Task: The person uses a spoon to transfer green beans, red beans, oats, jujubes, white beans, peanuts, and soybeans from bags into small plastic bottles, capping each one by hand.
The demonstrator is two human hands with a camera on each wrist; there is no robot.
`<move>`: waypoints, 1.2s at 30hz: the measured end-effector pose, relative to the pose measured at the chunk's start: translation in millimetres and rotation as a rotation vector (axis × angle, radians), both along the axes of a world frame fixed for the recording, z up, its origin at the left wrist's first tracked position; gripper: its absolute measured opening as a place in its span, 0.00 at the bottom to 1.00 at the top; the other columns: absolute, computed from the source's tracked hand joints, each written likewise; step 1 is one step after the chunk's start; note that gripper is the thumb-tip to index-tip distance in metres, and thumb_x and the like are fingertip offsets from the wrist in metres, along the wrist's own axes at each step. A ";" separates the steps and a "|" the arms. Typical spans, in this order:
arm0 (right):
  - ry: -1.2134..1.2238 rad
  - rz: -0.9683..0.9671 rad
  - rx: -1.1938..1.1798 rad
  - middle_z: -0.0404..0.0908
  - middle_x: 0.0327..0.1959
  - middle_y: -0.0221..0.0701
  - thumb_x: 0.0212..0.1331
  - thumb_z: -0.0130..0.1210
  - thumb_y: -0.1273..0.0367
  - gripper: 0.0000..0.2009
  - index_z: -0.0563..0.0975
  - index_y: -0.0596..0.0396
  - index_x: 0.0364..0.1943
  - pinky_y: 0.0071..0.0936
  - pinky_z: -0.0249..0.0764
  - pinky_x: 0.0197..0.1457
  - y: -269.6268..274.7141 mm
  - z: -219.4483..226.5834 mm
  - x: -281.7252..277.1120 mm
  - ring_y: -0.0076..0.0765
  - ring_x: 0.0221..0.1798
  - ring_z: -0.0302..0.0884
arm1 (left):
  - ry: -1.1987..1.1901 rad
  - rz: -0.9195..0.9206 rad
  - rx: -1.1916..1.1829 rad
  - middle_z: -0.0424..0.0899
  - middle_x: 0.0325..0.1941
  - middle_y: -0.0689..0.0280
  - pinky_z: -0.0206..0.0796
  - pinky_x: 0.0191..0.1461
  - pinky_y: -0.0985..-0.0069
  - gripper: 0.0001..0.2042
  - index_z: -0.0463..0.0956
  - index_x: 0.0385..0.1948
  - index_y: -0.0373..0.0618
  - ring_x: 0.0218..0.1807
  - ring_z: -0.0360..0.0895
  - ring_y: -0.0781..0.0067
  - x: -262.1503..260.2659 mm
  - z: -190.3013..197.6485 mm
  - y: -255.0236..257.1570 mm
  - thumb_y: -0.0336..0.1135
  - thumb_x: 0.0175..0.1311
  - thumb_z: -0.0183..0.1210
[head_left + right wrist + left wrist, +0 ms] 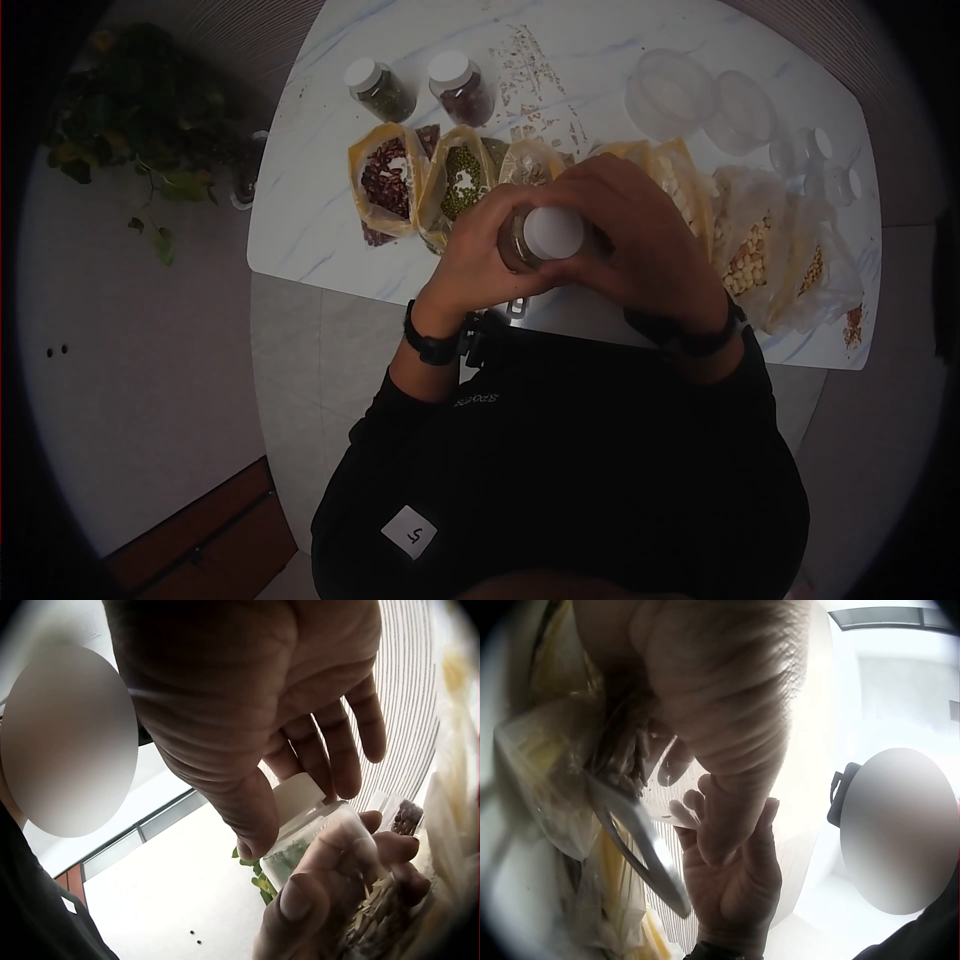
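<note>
A clear jar (513, 243) with a white lid (554, 233) is held upright in front of the body. My left hand (478, 258) wraps its fingers and thumb around the jar's side. From the other side, my right hand (640, 228) grips the lid between thumb and fingers, as the right wrist view shows. Flat, pale brown pieces (375, 919) show below the left fingers there. A shiny metal loop, like a handle (649, 851), hangs close under the left hand in the left wrist view.
Open bags of red beans (385, 180) and green beans (462, 185) stand left of the hands; bags of pale pieces (745, 260) stand right. Two filled jars (465, 90) with white lids and clear round containers (670, 95) stand farther back. Crumbs lie on the marbled table (330, 220).
</note>
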State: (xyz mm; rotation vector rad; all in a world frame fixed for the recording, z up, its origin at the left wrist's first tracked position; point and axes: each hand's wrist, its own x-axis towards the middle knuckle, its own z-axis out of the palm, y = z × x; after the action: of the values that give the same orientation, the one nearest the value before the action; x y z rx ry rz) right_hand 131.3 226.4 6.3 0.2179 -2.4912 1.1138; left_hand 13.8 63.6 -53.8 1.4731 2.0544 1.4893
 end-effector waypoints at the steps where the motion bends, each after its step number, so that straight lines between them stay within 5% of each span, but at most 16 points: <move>1: 0.000 0.000 0.001 0.76 0.43 0.35 0.42 0.70 0.65 0.27 0.76 0.50 0.52 0.36 0.70 0.50 0.0 0.0 -0.1 0.44 0.46 0.73 | 0.010 0.000 -0.001 0.81 0.43 0.59 0.73 0.48 0.68 0.31 0.73 0.48 0.46 0.45 0.81 0.58 -0.1 0.4 0.1 0.43 0.38 0.76; 36: -0.033 0.006 -0.049 0.76 0.47 0.36 0.43 0.69 0.64 0.26 0.76 0.51 0.51 0.37 0.70 0.53 0.6 -5.1 -3.8 0.46 0.51 0.73 | -0.072 0.043 -0.039 0.80 0.46 0.59 0.72 0.52 0.67 0.33 0.73 0.51 0.46 0.49 0.80 0.58 2.5 2.5 -1.0 0.43 0.39 0.75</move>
State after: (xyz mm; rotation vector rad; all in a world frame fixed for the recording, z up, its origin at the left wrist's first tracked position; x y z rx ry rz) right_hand 127.5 227.0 1.3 0.1948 -2.4899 1.1887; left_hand 16.3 62.6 -51.3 1.3490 2.0731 1.4870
